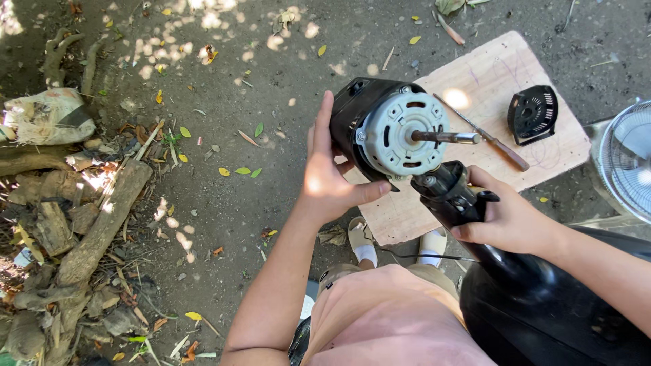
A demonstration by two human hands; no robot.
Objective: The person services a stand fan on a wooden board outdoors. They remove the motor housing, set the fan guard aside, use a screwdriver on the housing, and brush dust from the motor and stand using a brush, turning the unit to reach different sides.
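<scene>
Fan motor (400,132), stripped of blade and front cover, held above the near left corner of the plywood board (536,159). Left hand (329,179) cups the black housing; right hand (505,220) grasps the glossy black neck (451,196). Steel shaft bare; ribbed black cap (533,114) and wooden-handled screwdriver (485,133) lie set aside on the board; reassembly remains.

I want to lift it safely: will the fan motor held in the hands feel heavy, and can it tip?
The fan motor is probably heavy for its size: metal face and steel shaft show. It likely tips forward, so the left hand braces its side while the right hand grips the black neck below.
</scene>
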